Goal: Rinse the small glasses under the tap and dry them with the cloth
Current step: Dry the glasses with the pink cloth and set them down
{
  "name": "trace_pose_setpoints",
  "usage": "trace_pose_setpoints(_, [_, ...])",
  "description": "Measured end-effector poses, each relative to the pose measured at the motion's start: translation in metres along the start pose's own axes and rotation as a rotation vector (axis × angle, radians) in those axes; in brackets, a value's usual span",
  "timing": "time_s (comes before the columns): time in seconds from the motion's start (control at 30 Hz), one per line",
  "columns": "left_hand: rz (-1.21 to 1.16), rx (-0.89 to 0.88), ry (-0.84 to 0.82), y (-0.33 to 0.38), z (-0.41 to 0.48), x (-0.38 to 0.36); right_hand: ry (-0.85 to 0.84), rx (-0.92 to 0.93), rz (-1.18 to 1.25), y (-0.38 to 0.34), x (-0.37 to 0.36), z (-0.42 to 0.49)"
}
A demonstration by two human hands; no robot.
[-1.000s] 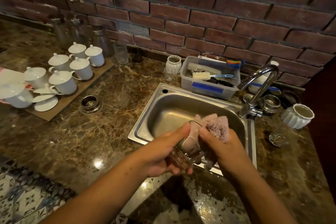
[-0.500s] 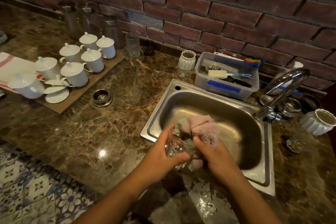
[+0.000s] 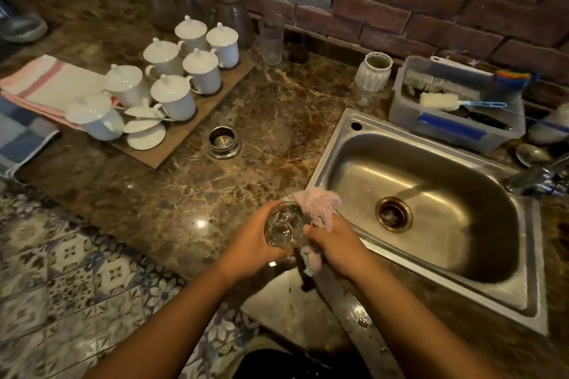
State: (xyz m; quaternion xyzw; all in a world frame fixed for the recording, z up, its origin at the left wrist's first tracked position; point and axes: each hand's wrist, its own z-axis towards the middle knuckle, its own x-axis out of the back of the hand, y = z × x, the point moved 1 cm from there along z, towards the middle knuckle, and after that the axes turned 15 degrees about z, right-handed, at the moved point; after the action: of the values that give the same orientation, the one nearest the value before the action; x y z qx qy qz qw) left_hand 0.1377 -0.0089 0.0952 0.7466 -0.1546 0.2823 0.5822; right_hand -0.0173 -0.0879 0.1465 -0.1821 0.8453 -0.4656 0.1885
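My left hand [image 3: 251, 244] grips a small clear glass [image 3: 282, 228] above the counter edge, just left of the steel sink [image 3: 345, 144]. The glass's open mouth faces me. My right hand [image 3: 334, 244] holds a pink fluffy cloth [image 3: 315, 206] against the right side of the glass; part of the cloth hangs below my fingers. The tap [image 3: 537, 177] sits at the sink's right edge, mostly cut off by the frame, and no water shows. Another small glass [image 3: 363, 95] stands on the counter beyond the sink's far left corner.
A wooden board [image 3: 181, 138] with several lidded white cups stands at the left. A metal cup [image 3: 223, 142] sits mid-counter. A plastic tub [image 3: 455, 129] of brushes and a white ribbed pot [image 3: 373, 71] lie behind the sink. Tall glass jars [image 3: 229, 14] line the brick wall.
Both hands have moved left with the glass and cloth, from over the sink basin to the counter edge beside it. The cloth has come out of the glass, which now shows its empty inside.
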Motion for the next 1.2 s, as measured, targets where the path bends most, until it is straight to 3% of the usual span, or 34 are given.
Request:
trace_pose_setpoints(0.3, [-0.045, 0.115, 0.047, -0.057, 0.015, 0.014, 0.056, -0.084, 0.228, 0.017, -0.044, 0.033])
trace_pose_setpoints(0.6, [0.004, 0.151, 0.031, -0.081, 0.025, 0.009, 0.100, -0.124, 0.275, 0.026, -0.047, 0.046])
trace_pose_setpoints(1.1, [-0.065, 0.263, -0.043, -0.063, 0.016, 0.016, 0.137, -0.190, 0.394, 0.025, -0.029, 0.037])
trace_pose_setpoints(1.2, [0.075, 0.266, -0.005, -0.047, 0.004, 0.021, 0.104, -0.181, 0.337, 0.019, -0.014, 0.025])
